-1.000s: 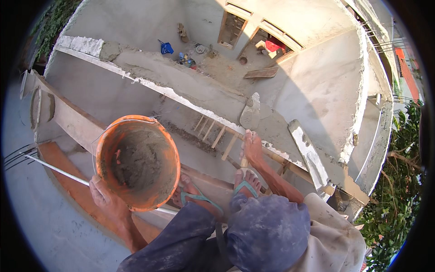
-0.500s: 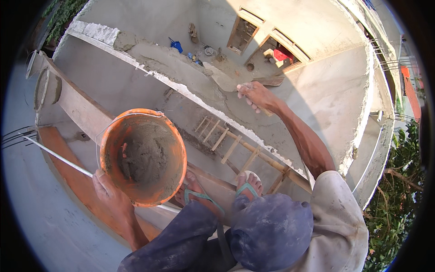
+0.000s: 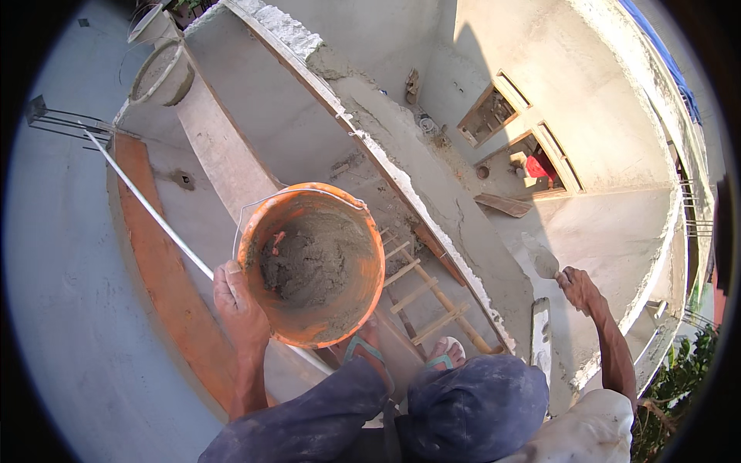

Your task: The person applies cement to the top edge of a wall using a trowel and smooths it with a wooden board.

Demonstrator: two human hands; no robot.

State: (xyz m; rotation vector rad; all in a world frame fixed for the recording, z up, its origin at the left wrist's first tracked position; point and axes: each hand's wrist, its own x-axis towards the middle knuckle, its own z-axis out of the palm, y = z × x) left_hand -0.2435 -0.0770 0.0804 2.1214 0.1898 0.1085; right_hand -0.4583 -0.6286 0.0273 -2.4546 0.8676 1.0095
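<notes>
An orange bucket [image 3: 351, 309] of wet grey mortar [image 3: 316, 255] is tilted so that its mouth faces me. My left hand [image 3: 241, 302] grips its left side near the rim, fingers closed. To the right, my right hand [image 3: 579, 289] is wrapped around the handle of a trowel [image 3: 545, 264], whose blade points up and to the left. The blade is over the right end of the mortar-topped wall [image 3: 432, 181]; I cannot tell whether it touches. A pale, mortar-smeared board [image 3: 540, 332] lies just below the trowel.
My sandalled feet [image 3: 446, 353] stand on a narrow plank above a drop. A wooden ladder [image 3: 421, 289] lies below. Another plank [image 3: 220, 147] carries a round tub [image 3: 160, 77] at the upper left. A white pipe [image 3: 147, 201] runs along the left, and window frames [image 3: 494, 108] show beyond.
The view has shifted and turned. My right hand has brought the trowel back from the wall's middle to its right, nearer end. My left hand still holds the bucket.
</notes>
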